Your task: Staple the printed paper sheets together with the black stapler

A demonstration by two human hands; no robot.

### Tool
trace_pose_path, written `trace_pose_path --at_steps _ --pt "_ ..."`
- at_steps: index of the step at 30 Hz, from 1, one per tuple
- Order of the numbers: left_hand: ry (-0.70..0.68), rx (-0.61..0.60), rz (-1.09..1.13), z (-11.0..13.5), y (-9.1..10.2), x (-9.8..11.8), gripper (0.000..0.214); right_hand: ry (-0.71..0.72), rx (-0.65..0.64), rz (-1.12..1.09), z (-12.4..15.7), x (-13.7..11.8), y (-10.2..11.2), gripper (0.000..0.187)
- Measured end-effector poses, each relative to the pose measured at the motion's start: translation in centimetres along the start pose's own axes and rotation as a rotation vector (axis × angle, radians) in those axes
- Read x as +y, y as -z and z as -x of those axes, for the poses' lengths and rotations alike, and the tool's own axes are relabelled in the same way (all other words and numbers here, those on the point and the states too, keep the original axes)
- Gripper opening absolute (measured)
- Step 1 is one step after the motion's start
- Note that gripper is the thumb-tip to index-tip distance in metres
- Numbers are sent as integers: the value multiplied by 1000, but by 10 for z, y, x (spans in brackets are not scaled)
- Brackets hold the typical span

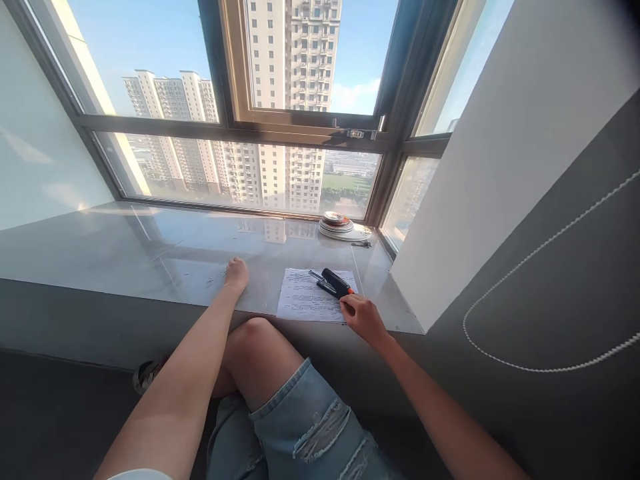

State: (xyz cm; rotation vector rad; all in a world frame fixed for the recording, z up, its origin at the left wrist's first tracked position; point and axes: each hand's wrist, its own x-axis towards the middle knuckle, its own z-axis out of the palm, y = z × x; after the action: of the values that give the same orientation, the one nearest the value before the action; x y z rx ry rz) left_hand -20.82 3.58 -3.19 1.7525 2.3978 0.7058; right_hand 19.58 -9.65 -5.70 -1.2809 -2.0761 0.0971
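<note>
A black stapler (334, 283) with an orange part near its rear lies over a printed sheet of paper (305, 300) on the window sill. Its arms are spread apart at the front, and a thin metal piece sticks out there. My right hand (364, 317) is closed round the stapler's rear end, at the right edge of the sheet. To the left of the paper, my left hand (237, 275) rests on the sill with its fingers curled in. Whatever it may hold is hidden. Beside it, a pale sheet-like patch with small dark marks shows faintly on the glossy surface.
A stack of round plates or lids (336, 227) stands at the back right of the sill (280, 257), with a small dark object (362, 244) near it. Windows rise behind. A white bead chain (525, 253) hangs at the right. My knee (257, 333) is close to the front edge.
</note>
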Motion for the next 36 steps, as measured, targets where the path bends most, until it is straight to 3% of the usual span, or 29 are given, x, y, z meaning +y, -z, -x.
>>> trace_pose_path --at_steps 5,9,17,19,21,24,26,28,31,36 --pt "-28 -15 -61 7 7 4 45 5 -20 37 0 -3 3 20" --pt "-104 -18 -69 11 6 21 44 16 -34 63 0 -7 5 20" --pt "-50 -80 -30 17 3 50 37 28 -32 44 2 -6 4 15" --pt "4 -15 85 23 9 66 39 41 -7 -5 3 -5 4 16" --pt "56 76 388 35 15 95 36 55 46 -70 3 -3 3 19" --pt "-110 24 560 72 20 153 35 55 159 -164 3 -1 5 22" --pt "-389 -165 880 108 20 188 39 44 239 -232 2 -1 9 24" --pt "-601 -360 1026 143 18 211 37 56 319 -307 1 -3 16 38" --pt "-719 -453 1006 177 11 222 31 126 389 -354 1 -8 30 41" --pt "-730 -506 998 179 2 212 25 251 351 -235 -4 -5 44 25"
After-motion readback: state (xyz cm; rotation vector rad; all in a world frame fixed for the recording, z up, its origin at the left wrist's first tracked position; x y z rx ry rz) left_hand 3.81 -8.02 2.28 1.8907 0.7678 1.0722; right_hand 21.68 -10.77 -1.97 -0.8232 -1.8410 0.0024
